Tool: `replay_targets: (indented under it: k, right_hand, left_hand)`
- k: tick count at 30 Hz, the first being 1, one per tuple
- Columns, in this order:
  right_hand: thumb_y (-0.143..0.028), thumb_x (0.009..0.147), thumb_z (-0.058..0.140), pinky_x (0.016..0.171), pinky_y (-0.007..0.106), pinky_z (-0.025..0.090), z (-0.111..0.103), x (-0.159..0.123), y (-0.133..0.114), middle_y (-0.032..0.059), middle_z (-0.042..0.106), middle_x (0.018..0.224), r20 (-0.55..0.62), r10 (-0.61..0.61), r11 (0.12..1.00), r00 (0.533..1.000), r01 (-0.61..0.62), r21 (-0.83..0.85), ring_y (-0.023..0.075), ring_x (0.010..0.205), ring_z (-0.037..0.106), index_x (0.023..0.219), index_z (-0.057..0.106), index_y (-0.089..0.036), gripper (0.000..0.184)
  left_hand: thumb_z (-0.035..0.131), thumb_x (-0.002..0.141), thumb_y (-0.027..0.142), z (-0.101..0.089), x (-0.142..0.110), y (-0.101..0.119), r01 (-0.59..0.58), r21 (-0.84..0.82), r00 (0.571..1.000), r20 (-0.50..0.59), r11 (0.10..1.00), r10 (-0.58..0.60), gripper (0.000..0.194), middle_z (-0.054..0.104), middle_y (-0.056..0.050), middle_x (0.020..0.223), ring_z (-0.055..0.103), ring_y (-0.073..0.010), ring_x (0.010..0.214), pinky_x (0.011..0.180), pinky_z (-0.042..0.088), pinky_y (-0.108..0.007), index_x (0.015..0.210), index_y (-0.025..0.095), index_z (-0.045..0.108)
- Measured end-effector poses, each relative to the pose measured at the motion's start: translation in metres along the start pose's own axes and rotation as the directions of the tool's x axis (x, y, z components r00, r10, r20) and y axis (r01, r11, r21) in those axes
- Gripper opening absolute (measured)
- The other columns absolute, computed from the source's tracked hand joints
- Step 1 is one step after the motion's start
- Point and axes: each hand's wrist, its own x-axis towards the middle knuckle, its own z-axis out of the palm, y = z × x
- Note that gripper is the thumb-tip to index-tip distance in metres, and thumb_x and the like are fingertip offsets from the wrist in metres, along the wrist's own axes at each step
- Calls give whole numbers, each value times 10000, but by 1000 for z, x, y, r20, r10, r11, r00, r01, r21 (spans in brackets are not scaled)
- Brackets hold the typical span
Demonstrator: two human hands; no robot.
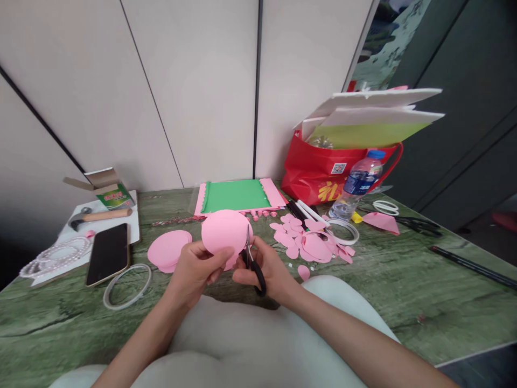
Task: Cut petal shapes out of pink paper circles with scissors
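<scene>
Pink paper (223, 229), pinched by the left fingers (220, 260), is seemingly being cut with scissors (254, 265) gripped by the right fingers (244, 277); careful turning seems required.

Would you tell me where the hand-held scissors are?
The scissors are near the head view's centre, in the right hand, blades at the right edge of the pink disc.

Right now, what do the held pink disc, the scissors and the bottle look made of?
Pink disc: matte paper or thin card; flat, uniform colour.
Scissors: greyish, apparently metal blades; smooth black handles, probably plastic.
Bottle: clear, glossy, likely plastic; see-through walls.
</scene>
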Motion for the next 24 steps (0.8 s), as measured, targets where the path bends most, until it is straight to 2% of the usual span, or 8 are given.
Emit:
replay_targets:
  k: [8,16,24]
  right_hand:
    - [-345,491,796,434,186,283,0,0,-1,-99,445,522,11,-1,999,1000,1,-33,53,453,344,817,416,-198,522]
    - [-319,485,794,423,183,318,0,1,3,-94,496,494,-21,30,999,999,-31,-27,59,417,410,798,441,-199,487]
    - [-302,507,748,357,176,323,1,1,2,-86,521,457,-58,59,995,997,-64,-79,70,352,439,748,443,-200,402]
  left_hand:
    - [688,641,275,-2,0,-1,-44,-31,999,-14,999,43,237,369,81,348,266,-24,337,359,152,-188,509,136,548]
    - [673,655,255,-1,1,0,-93,-54,995,-41,994,90,246,373,82,356,275,-24,343,363,161,-190,501,140,518]
    - [671,647,254,0,0,4,-92,-103,994,-66,990,86,197,409,81,367,303,-27,340,361,192,-178,554,142,538]
